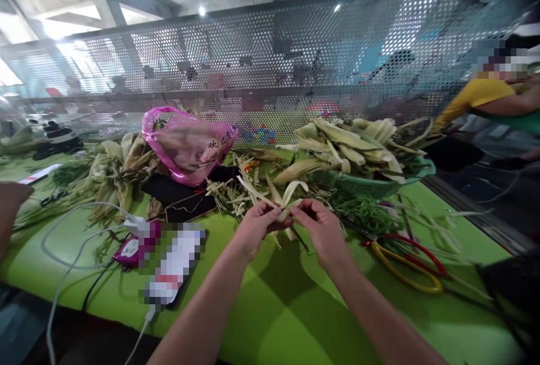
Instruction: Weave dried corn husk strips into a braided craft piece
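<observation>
Some husk strips, pinched by left hand and right hand, look part-worked, ends sticking out loose; many husks in the basket seem unworked.

1. The fingers of the left hand and the right hand cover the middle of the pale husk, so its folds cannot be seen.
2. The screen of the phone is blurred in squares and cannot be read.
3. The pink bag partly hides its contents.
4. At the left edge, an arm is cut off.
5. The person in yellow is cut by the right edge, with the face blurred.
6. Behind the metal screen, the shapes are too small to tell.
</observation>
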A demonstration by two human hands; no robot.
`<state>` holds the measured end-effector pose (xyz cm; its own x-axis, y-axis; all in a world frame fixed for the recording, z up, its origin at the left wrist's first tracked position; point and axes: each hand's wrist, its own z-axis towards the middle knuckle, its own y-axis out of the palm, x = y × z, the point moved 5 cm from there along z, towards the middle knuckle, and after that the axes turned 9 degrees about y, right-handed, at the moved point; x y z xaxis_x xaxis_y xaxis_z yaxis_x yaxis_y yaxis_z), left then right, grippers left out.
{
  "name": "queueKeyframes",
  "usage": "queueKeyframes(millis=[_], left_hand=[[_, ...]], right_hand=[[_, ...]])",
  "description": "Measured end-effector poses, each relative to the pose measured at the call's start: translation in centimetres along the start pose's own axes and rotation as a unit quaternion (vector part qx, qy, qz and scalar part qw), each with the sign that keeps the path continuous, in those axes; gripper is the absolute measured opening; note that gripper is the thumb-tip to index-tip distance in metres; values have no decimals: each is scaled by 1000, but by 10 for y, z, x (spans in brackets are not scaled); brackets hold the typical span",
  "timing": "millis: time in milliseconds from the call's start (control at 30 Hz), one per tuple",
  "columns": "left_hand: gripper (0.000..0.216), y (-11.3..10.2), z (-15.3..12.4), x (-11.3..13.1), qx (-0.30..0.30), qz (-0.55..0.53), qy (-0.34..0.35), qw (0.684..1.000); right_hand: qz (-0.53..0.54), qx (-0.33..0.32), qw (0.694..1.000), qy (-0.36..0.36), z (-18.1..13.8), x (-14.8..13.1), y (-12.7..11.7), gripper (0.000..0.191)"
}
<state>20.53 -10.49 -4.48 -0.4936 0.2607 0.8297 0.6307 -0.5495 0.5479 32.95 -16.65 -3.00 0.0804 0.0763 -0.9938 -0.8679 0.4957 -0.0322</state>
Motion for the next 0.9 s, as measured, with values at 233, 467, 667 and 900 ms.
queueKeyframes(millis=[233, 467, 667, 900], left_hand=[[31, -4, 0, 7, 36, 59, 28, 997], [18, -18, 7, 6, 88, 189, 68, 976], [8, -7, 5, 3, -20, 365, 84, 927], [7, 6, 0, 5, -70, 411, 78, 906]], right_hand=[[-78, -41, 996, 24, 1, 3, 3, 27], [-229, -45, 972, -30, -8, -12, 5, 12], [-99, -33, 994, -11, -6, -16, 2, 17], [-49, 7, 998, 31, -1, -7, -7, 25]])
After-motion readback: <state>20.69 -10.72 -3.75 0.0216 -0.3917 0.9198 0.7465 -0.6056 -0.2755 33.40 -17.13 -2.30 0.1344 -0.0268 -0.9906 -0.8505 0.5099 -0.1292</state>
